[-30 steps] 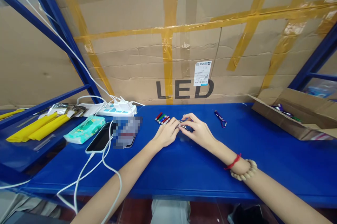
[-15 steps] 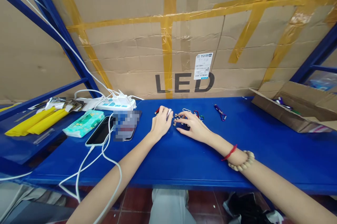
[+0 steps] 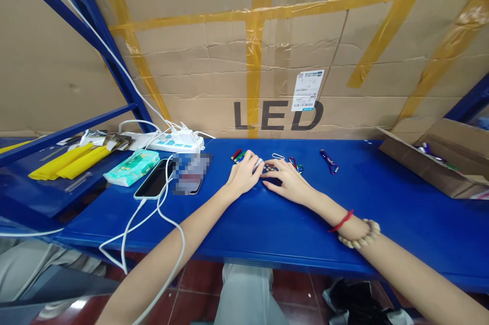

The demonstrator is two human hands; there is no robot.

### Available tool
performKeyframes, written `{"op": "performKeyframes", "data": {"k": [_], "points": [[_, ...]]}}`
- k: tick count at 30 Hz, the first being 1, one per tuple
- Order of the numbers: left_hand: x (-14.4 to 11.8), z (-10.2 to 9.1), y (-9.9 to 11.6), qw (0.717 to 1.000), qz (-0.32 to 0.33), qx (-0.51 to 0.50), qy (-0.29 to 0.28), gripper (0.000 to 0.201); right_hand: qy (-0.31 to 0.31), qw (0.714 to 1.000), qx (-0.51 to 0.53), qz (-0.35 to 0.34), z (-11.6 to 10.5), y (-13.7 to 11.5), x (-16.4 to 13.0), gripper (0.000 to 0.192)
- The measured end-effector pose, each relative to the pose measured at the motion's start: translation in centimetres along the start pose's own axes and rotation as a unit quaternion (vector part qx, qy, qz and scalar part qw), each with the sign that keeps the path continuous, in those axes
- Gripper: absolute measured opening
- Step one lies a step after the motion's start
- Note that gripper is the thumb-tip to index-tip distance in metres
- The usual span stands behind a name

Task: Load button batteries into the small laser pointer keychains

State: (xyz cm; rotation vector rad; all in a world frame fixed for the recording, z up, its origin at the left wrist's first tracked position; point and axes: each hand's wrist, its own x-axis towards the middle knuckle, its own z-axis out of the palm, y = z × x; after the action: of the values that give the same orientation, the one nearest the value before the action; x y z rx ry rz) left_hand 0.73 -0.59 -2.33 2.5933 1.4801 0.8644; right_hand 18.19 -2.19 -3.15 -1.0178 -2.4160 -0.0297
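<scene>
Brown cardboard (image 3: 202, 70), taped in yellow and printed LED, walls off the far side of the blue table (image 3: 248, 233). Taking the hands as the dial's centre and the cardboard as twelve, a carton (image 3: 420, 168) sits at three o'clock, one end cut off from view, its contents hard to make out. At nine, a phone (image 3: 150, 185) lies beside a flat thing (image 3: 191, 177) blurred beyond reading. The left hand (image 3: 244, 176) curls its fingers round a silvery tube (image 3: 258, 163), partly hidden by them. Just beside it, the right hand (image 3: 288, 182) bends over small metal pieces (image 3: 270, 167); whether its fingers pinch any, I can't tell. Red and green tubes (image 3: 237, 155) peek out between ten and eleven, and a purple tube (image 3: 325, 155) lies well apart, between two and three. Reddish floor tiles (image 3: 202, 281) show at six.
</scene>
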Motion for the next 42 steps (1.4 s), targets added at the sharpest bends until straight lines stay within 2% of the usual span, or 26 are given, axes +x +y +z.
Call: {"op": "performKeyframes", "data": {"k": [9,15,24,37,42], "points": [[-0.05,0.13,-0.13,1.000,0.020,0.013,-0.004,0.020,-0.011,1.000,-0.008,-0.005,0.20,-0.01,-0.03,0.024],[0.01,0.10,-0.17,1.000,0.026,0.012,-0.004,0.020,-0.029,0.999,-0.021,0.000,0.33,-0.44,-0.14,0.033],[-0.02,0.14,-0.26,0.999,0.043,0.005,-0.003,0.021,-0.014,1.000,-0.021,0.016,0.28,-0.11,-0.04,0.029],[0.07,0.10,0.09,0.997,0.080,0.011,-0.013,0.021,0.016,1.000,-0.016,-0.010,0.31,0.14,0.08,0.016],[0.04,-0.06,0.22,0.997,0.078,0.020,-0.017,0.020,0.052,0.998,-0.025,-0.024,0.08,-0.03,0.21,0.009]]}}
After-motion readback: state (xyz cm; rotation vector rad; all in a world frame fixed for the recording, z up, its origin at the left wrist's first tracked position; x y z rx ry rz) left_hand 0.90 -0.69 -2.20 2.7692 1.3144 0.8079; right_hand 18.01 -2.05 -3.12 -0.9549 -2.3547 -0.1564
